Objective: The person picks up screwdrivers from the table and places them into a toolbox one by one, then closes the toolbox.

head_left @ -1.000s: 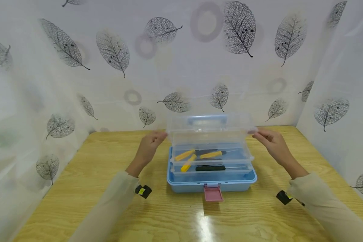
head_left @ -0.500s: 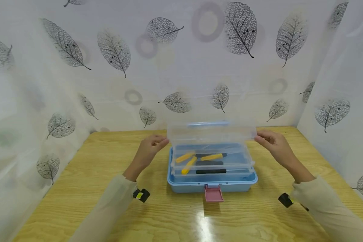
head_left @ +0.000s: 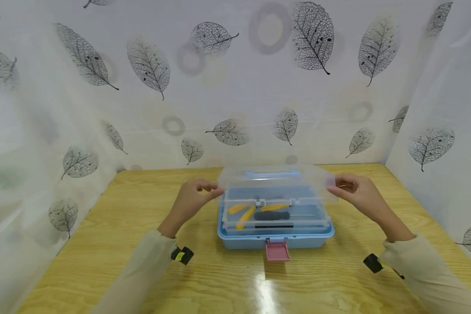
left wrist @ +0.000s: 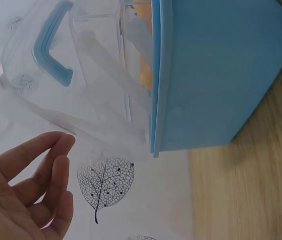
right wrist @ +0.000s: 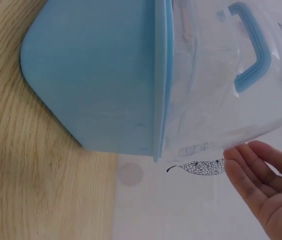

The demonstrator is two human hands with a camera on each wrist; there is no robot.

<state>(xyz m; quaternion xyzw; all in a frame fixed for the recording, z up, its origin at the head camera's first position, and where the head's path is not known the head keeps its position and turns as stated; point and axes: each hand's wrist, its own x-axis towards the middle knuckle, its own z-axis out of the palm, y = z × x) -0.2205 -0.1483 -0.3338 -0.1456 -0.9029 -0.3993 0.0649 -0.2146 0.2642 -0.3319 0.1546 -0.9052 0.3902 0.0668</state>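
A clear plastic lid point(head_left: 318, 176) with a blue handle point(right wrist: 255, 50) stands partly raised over a light blue toolbox point(head_left: 239, 243). My left hand point(head_left: 190, 200) holds the lid's left end between thumb and fingers. At the other end, my right hand point(head_left: 359, 198) holds the lid, thumb in front and fingers behind. Through the clear plastic I see yellow-handled screwdrivers point(head_left: 245, 217) and a dark-handled tool point(head_left: 272, 216) in clear trays; the lid blurs them. A pink latch point(head_left: 277, 252) hangs down unfastened at the toolbox's front.
The toolbox stands on a wooden table point(head_left: 141, 270). A white curtain point(head_left: 239, 87) printed with dark leaves encloses its back and sides. Each wrist carries a small black camera point(head_left: 373, 263) near the sleeve cuff.
Both hands have brought the lid lower and forward over the trays. The trays have folded down somewhat into the toolbox. The toolbox base has stayed in place.
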